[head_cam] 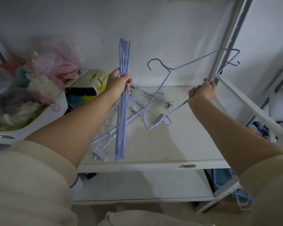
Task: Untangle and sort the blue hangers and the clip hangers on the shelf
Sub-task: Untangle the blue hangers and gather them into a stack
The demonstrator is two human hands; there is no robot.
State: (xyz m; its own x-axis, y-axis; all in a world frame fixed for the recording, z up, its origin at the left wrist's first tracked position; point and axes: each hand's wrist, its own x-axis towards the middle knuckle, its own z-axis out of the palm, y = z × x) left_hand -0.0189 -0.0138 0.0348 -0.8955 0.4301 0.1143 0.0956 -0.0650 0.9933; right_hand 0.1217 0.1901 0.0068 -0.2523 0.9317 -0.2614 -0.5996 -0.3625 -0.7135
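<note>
Centrally, the white shelf [178,144] carried the tangled clip hangers [142,110]. Above it, the left hand [118,85] gripped a near-upright bundle of blue hangers [121,121]; the raised right hand [203,91] pinched a single blue hanger [193,61] by its bar.

Pale blue-lilac hangers [122,101], plain, no pattern. Silvery grey clip hangers [151,110] on an off-white shelf [186,141]. Cream ribbed sleeves [31,168]. Pink bag [55,66] with dark dots, white bin [44,118], splash of yellow packaging [101,82].
</note>
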